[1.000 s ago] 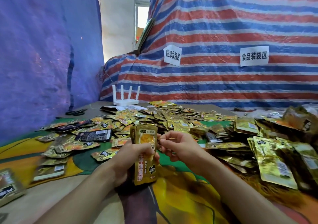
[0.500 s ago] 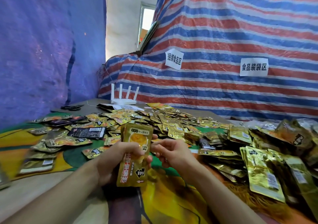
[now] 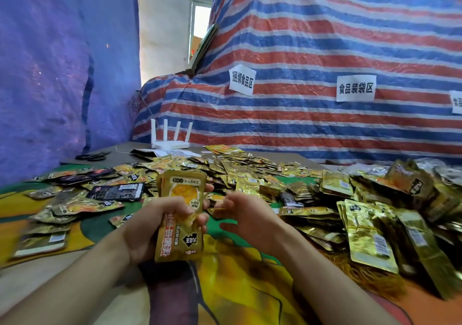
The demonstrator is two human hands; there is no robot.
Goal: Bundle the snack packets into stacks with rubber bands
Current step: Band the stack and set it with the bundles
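Observation:
My left hand (image 3: 152,224) grips an upright stack of gold snack packets (image 3: 181,214) around its middle, thumb across the front packet. Just to its right, my right hand (image 3: 246,217) has curled fingers that pinch what looks like a thin yellow rubber band (image 3: 218,209) close to the stack's edge. The band is mostly hidden by the fingers. Loose gold packets (image 3: 237,169) cover the table behind my hands.
Piled stacks of packets (image 3: 367,232) lie at the right, with a heap of yellow-brown rubber bands (image 3: 350,272) in front of them. A black packet (image 3: 116,191), scissors (image 3: 91,156) and a white router (image 3: 170,137) sit at the back left. A striped tarp (image 3: 325,50) rises behind.
The view has tilted and shifted a little. My left hand keeps its grip on the stack, and my right hand has drawn slightly away from the stack's edge.

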